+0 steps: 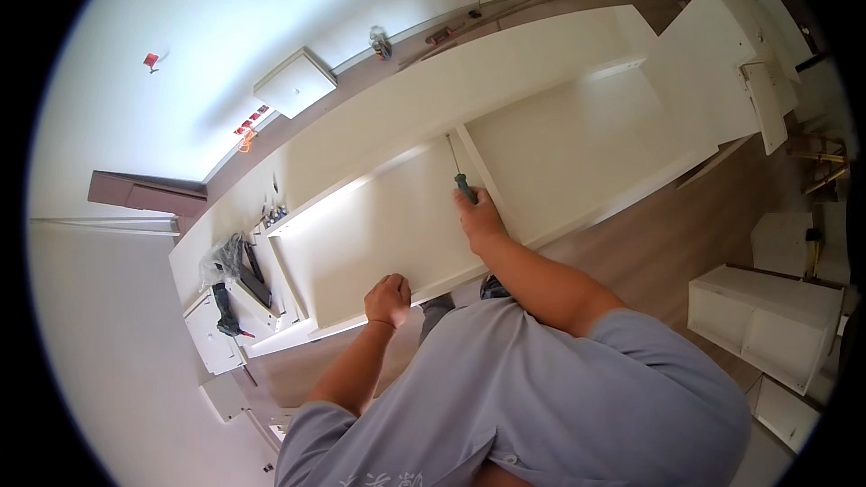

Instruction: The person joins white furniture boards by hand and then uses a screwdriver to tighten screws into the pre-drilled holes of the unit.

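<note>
My right hand (483, 219) is closed around the dark green handle of a screwdriver (464, 186). Its thin shaft points away from me, and the tip is at the far end of a white divider (483, 168), by the long far side panel. The divider crosses a long, shallow white cabinet frame (379, 216) lying flat in front of me. By the frame's near edge, my left hand (389, 299) has its fingers curled in; whatever they hold, if anything, is hidden.
On the left end lie a clear plastic bag (219, 259), a black tool with a red tip (225, 314) and small metal fittings (274, 215). A white drawer-like box (295, 83) stands by the wall. White cabinet boxes (762, 320) stand on the floor at right.
</note>
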`<state>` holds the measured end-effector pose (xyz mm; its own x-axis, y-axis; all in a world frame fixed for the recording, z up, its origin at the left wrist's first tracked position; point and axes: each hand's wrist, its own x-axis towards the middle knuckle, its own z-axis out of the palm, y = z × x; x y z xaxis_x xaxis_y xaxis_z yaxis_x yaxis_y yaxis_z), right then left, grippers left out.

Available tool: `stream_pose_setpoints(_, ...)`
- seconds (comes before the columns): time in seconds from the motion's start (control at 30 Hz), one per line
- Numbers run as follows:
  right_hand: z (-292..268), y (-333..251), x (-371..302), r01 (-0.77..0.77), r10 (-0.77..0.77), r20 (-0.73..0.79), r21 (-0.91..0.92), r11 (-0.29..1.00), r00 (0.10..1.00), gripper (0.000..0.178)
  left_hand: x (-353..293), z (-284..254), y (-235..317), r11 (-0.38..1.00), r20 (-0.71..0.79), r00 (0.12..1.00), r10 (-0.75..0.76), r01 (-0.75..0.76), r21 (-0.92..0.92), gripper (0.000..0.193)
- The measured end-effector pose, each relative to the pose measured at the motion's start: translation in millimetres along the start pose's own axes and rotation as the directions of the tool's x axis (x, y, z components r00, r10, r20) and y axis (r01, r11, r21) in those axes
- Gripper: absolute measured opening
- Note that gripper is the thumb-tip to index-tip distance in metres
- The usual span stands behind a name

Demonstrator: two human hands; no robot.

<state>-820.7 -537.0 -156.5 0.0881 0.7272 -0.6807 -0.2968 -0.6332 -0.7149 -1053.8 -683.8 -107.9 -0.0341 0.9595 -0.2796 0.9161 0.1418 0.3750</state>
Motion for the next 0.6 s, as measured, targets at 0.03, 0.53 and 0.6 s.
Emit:
stream_pose_setpoints(0.03,1.2,-2.8,1.7,0.101,-0.104,-0.009,-0.185,0.978,0.995,0.034,-0.8,0.9,1.1,1.0,-0.007,1.0,0.0,0.0,-0.003,0.023)
stream_pose_setpoints(0.53,-11.8,-16.7,-4.2,-0.244,0.099,0.42,0.307,0.92,0.902,0.045,-4.9,1.7,0.3,0.999,0.001,1.0,0.026,-0.026,-0.021,0.02)
stream_pose_setpoints(0.6,-12.6,-29.3,-13.5,-0.179,0.088,0.418,0.186,0.966,0.904,0.043,-4.3,-2.2,3.3,0.998,-0.021,1.0,-0.022,0.02,-0.055,0.021)
